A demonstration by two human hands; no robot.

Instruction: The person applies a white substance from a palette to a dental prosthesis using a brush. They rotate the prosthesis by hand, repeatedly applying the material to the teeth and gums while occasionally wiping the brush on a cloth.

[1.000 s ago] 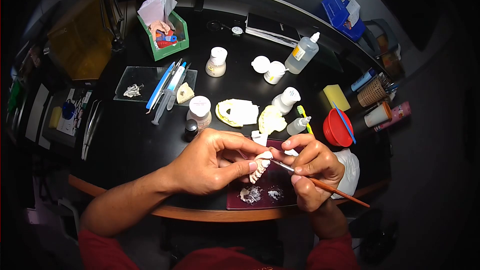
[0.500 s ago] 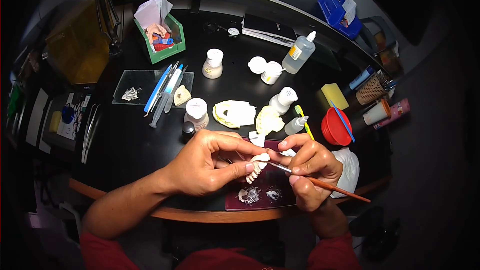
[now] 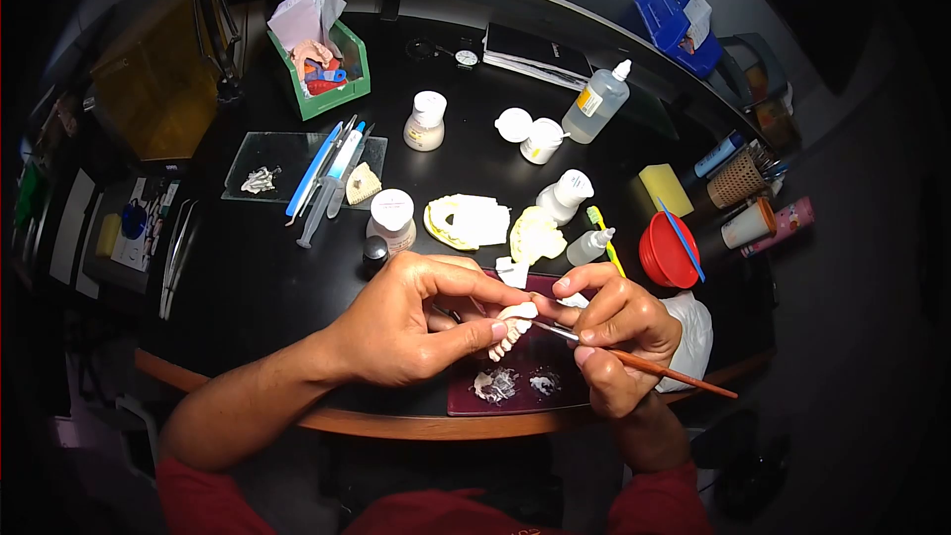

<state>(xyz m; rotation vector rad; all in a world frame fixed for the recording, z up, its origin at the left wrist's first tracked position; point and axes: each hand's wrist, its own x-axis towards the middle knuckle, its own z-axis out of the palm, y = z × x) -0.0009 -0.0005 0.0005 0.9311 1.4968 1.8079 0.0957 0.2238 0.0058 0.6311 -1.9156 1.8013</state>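
My left hand [image 3: 416, 312] is closed on a cream-coloured dental model [image 3: 509, 335], a curved row of teeth pinched between thumb and fingers. In my right hand [image 3: 624, 332] is a fine paintbrush [image 3: 659, 368] with an orange-brown handle and metal ferrule. Its tip meets or nearly meets the model's right side; contact is too small to tell. Beneath my hands lies a dark red mixing slab [image 3: 515, 402], with a smeared whitish heap [image 3: 494, 386] and a smaller grey-white one [image 3: 544, 382] on it.
Yellowish plaster models [image 3: 468, 222] sit beyond my hands, among white-capped jars [image 3: 392, 218] and a dropper bottle [image 3: 591, 247]. A red bowl [image 3: 666, 253] and a crumpled white tissue [image 3: 688, 337] are to the right. Farther left are a glass plate [image 3: 260, 154] with tools and a green bin [image 3: 342, 89].
The whole view has shifted very slightly. Both hands keep nearly the same pose, with the brush still at the dental model.
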